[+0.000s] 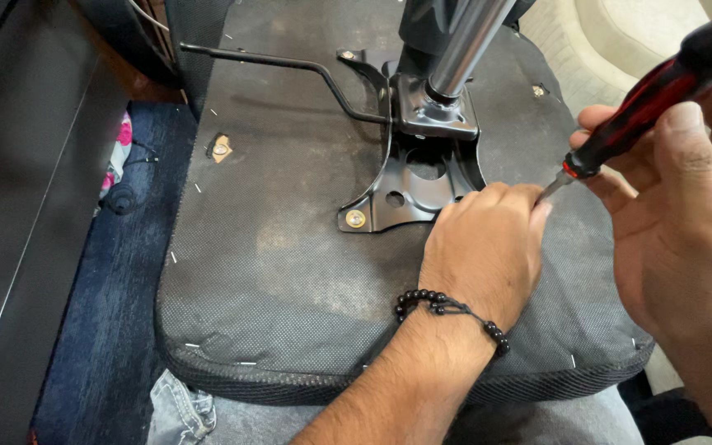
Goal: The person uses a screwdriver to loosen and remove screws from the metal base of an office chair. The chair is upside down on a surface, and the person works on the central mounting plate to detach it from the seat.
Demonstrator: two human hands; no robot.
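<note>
An upturned office chair seat (pixel 274 272) lies before me, its dark fabric underside facing up. A black metal mounting plate (pixel 422 177) with a chrome gas cylinder (pixel 463 45) is bolted to it; one brass bolt (pixel 356 218) shows at the plate's near left corner. My left hand (pixel 484 247), with a black bead bracelet on the wrist, rests on the plate's near right corner, fingers closed around the screwdriver tip. My right hand (pixel 686 198) grips a red and black screwdriver (pixel 661 91), its shaft angled down into my left fingers. The screw under them is hidden.
A black lever rod (pixel 282 62) runs left from the plate. A bare bolt hole (pixel 221 149) sits at the seat's left. Dark cabinet (pixel 18 206) stands at left, blue carpet (pixel 117 313) below it with a small bundle of cloth. Beige floor is at top right.
</note>
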